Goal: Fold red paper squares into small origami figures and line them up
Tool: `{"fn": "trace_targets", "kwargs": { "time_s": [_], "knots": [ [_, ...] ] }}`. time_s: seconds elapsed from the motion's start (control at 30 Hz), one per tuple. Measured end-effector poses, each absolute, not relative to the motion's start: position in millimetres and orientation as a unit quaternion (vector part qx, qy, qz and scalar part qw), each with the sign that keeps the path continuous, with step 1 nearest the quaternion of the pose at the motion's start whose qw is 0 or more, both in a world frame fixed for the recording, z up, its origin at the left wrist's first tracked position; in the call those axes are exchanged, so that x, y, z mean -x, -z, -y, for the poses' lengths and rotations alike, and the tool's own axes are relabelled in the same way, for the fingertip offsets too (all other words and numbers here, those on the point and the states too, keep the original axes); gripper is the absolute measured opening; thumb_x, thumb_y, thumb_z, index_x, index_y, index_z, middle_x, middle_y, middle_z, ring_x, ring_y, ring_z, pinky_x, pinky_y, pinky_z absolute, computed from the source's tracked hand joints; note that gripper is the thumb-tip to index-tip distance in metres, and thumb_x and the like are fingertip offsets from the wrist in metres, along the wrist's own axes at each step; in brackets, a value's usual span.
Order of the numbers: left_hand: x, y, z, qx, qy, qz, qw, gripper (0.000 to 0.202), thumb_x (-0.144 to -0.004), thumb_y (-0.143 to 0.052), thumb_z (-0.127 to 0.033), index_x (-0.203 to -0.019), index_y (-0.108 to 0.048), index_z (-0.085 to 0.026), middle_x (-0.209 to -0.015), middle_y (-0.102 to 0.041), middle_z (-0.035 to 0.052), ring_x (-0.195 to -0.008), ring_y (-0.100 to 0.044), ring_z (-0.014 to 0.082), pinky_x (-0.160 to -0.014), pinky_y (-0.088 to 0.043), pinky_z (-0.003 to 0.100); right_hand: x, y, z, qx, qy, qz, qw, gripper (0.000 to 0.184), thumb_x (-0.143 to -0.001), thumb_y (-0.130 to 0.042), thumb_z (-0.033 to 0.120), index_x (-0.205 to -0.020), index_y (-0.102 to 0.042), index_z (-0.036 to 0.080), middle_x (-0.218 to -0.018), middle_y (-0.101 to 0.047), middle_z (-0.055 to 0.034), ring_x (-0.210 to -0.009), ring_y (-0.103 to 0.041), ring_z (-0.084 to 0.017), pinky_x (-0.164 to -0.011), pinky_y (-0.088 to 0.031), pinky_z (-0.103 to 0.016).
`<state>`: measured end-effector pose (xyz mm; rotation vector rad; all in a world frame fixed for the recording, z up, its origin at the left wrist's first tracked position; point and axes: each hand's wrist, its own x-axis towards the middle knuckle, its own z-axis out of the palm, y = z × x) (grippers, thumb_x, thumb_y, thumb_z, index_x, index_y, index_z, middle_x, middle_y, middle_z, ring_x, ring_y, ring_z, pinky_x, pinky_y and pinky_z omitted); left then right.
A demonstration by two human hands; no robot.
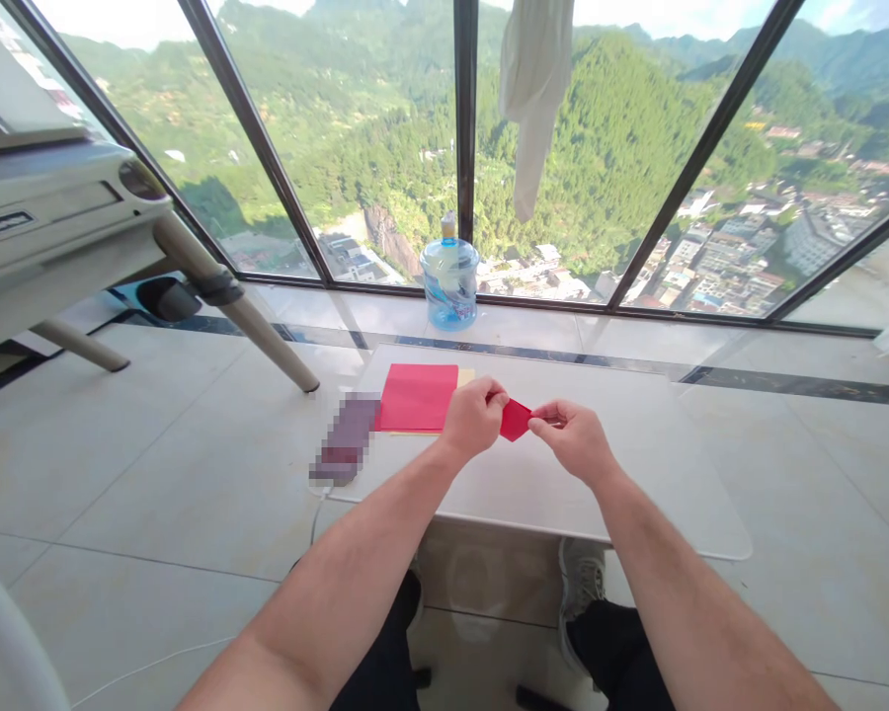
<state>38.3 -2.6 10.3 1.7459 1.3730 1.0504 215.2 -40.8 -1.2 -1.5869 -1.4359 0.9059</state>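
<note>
Between my two hands is a small folded piece of red paper (516,420), held just above the white table. My left hand (474,420) is closed on its left side, thumb and fingers pinched together. The right corner is pinched by my right hand (572,434). Left of my left hand lies a stack of red paper sheets (419,397), with a pale yellow sheet (466,377) showing under its edge. My left hand partly covers the stack's right side.
A pixelated phone-like object (347,439) with a white cable (316,518) lies at the left of the low white table (637,474). Behind stands a blue water jug (449,281) by the windows. A large electronic keyboard on legs (59,217) stands at left.
</note>
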Motion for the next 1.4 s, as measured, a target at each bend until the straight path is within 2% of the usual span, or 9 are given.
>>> {"fn": "trace_targets", "kwargs": {
  "time_s": [0.2, 0.3, 0.37, 0.43, 0.5, 0.63, 0.7, 1.23, 1.4],
  "knots": [
    [-36, -10, 1, -0.679, -0.399, -0.518, 0.332, 0.015, -0.082, -0.051, -0.016, -0.068, -0.057, -0.019, -0.066, -0.061, -0.0005, -0.066, -0.055, 0.014, -0.064, -0.042, 0.027, -215, -1, 43, 0.668, -0.245, 0.614, 0.341, 0.021, -0.079, -0.063, 0.04, -0.073, -0.072, 0.023, -0.069, -0.073, -0.0021, -0.065, -0.065, -0.02, -0.064, -0.047, -0.033],
    [-38, -11, 2, -0.677, -0.397, -0.518, 0.342, 0.015, -0.082, -0.051, -0.017, -0.068, -0.057, -0.019, -0.066, -0.061, -0.001, -0.065, -0.054, 0.0135, -0.062, -0.041, 0.026, -212, 0, 44, 0.674, -0.204, 0.623, 0.34, 0.021, -0.079, -0.063, 0.041, -0.069, -0.068, 0.022, -0.068, -0.071, -0.0026, -0.064, -0.064, -0.02, -0.064, -0.047, -0.033],
    [-40, -11, 4, -0.667, -0.396, -0.515, 0.364, 0.013, -0.081, -0.052, -0.018, -0.069, -0.058, -0.019, -0.066, -0.061, -0.0013, -0.065, -0.054, 0.0131, -0.061, -0.041, 0.026, -210, 0, 44, 0.658, -0.229, 0.61, 0.377, 0.018, -0.077, -0.067, 0.04, -0.078, -0.068, 0.021, -0.08, -0.074, -0.0046, -0.073, -0.067, -0.021, -0.068, -0.05, -0.033],
    [-44, -10, 7, -0.654, -0.393, -0.509, 0.398, 0.012, -0.081, -0.054, -0.02, -0.07, -0.059, -0.019, -0.066, -0.061, -0.0016, -0.064, -0.054, 0.0127, -0.06, -0.041, 0.025, -208, 1, 45, 0.625, -0.292, 0.593, 0.415, 0.027, -0.075, -0.07, 0.039, -0.095, -0.069, 0.021, -0.096, -0.076, -0.0066, -0.085, -0.07, -0.022, -0.073, -0.053, -0.032],
    [-48, -9, 9, -0.64, -0.388, -0.502, 0.433, 0.011, -0.08, -0.055, -0.022, -0.071, -0.06, -0.018, -0.066, -0.06, -0.0018, -0.064, -0.053, 0.0123, -0.06, -0.041, 0.025, -206, 0, 45, 0.594, -0.352, 0.589, 0.421, 0.031, -0.077, -0.069, 0.039, -0.102, -0.07, 0.021, -0.099, -0.076, -0.0063, -0.088, -0.07, -0.022, -0.076, -0.053, -0.033],
    [-52, -5, 10, -0.613, -0.394, -0.492, 0.476, 0.011, -0.079, -0.057, -0.025, -0.071, -0.06, -0.018, -0.066, -0.058, -0.0021, -0.063, -0.05, 0.0114, -0.059, -0.041, 0.024, -206, -4, 44, 0.6, -0.37, 0.569, 0.422, 0.022, -0.079, -0.066, 0.04, -0.081, -0.073, 0.019, -0.079, -0.074, -0.004, -0.075, -0.067, -0.021, -0.069, -0.05, -0.032],
    [-51, -3, 9, -0.6, -0.403, -0.489, 0.488, 0.012, -0.078, -0.058, -0.027, -0.071, -0.059, -0.018, -0.064, -0.056, -0.0028, -0.062, -0.049, 0.011, -0.059, -0.04, 0.024, -208, -6, 42, 0.61, -0.362, 0.559, 0.429, 0.022, -0.078, -0.067, 0.041, -0.077, -0.073, 0.019, -0.075, -0.073, -0.0033, -0.072, -0.066, -0.02, -0.066, -0.049, -0.031],
    [-52, 5, 5, -0.591, -0.392, -0.489, 0.508, 0.014, -0.078, -0.057, -0.03, -0.071, -0.059, -0.018, -0.061, -0.053, -0.0038, -0.059, -0.048, 0.0106, -0.058, -0.041, 0.024, -209, -5, 41, 0.625, -0.351, 0.549, 0.429, 0.022, -0.077, -0.067, 0.04, -0.078, -0.075, 0.02, -0.076, -0.074, -0.0029, -0.072, -0.066, -0.02, -0.066, -0.05, -0.031],
    [-47, 1, 3, -0.627, -0.359, -0.481, 0.496, 0.014, -0.079, -0.057, -0.03, -0.072, -0.06, -0.018, -0.063, -0.057, -0.0027, -0.061, -0.053, 0.0117, -0.059, -0.042, 0.025, -212, -7, 41, 0.623, -0.352, 0.561, 0.417, 0.021, -0.077, -0.066, 0.039, -0.075, -0.073, 0.019, -0.073, -0.073, -0.0027, -0.069, -0.065, -0.019, -0.063, -0.048, -0.029]
  ]
}}
